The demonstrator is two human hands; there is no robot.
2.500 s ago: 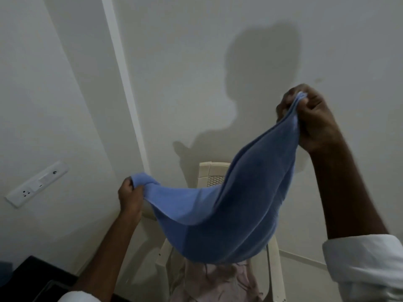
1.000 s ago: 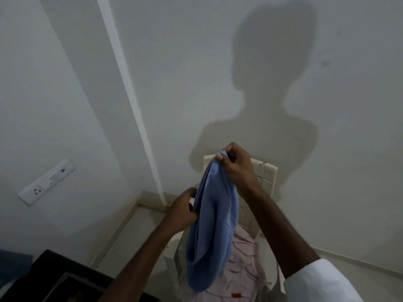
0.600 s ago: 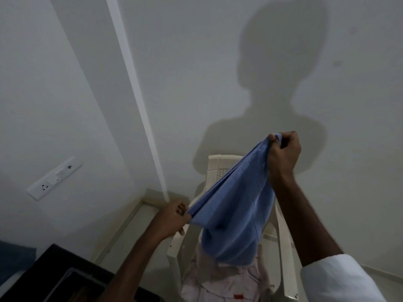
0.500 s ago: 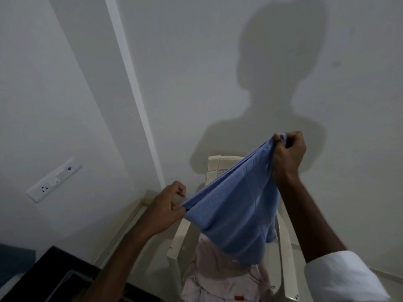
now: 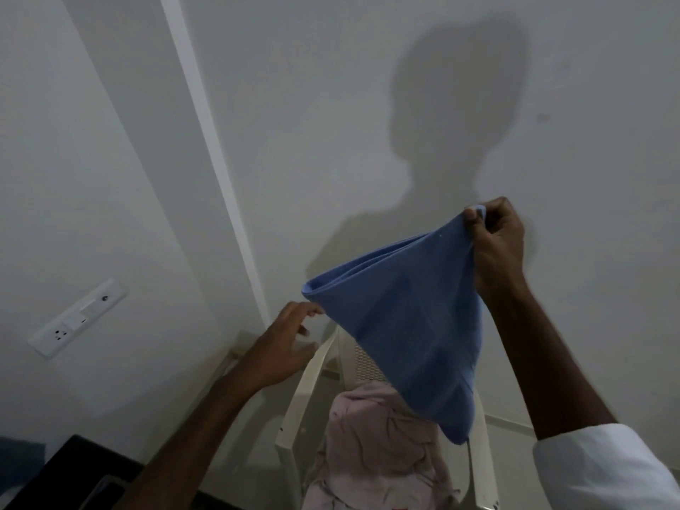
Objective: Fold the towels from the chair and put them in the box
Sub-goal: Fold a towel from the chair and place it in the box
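A person is holding a blue towel (image 5: pixel 404 325) up in front of a white wall (image 5: pixel 331 104), above a plastic chair (image 5: pixel 305 384). The right hand (image 5: pixel 495 248) is gripping the towel's top corner, thumb and curled fingers pinching the gathered cloth, and the doubled fabric is hanging from that hand in a slanting fold whose lowest point is dangling over the chair's right side.

The left hand (image 5: pixel 283 347) is hovering lower and to the left with its fingers spread and holding nothing. Its fingertips are lying just beside the towel's folded lower-left corner – whether they are touching the cloth cannot be told.

A pink towel (image 5: pixel 375 447) is lying crumpled on the chair seat, directly under the blue one and partly hidden by it. A white sleeve (image 5: pixel 603 473) is showing, pushed up the right forearm.

The person's shadow (image 5: pixel 452 123) is falling on the wall behind the raised towel. A white switch plate (image 5: pixel 77 318) is sitting on the wall at the left – well apart from the hands. A dark shape (image 5: pixel 73 473) is filling the lower-left corner, too dim to make out.
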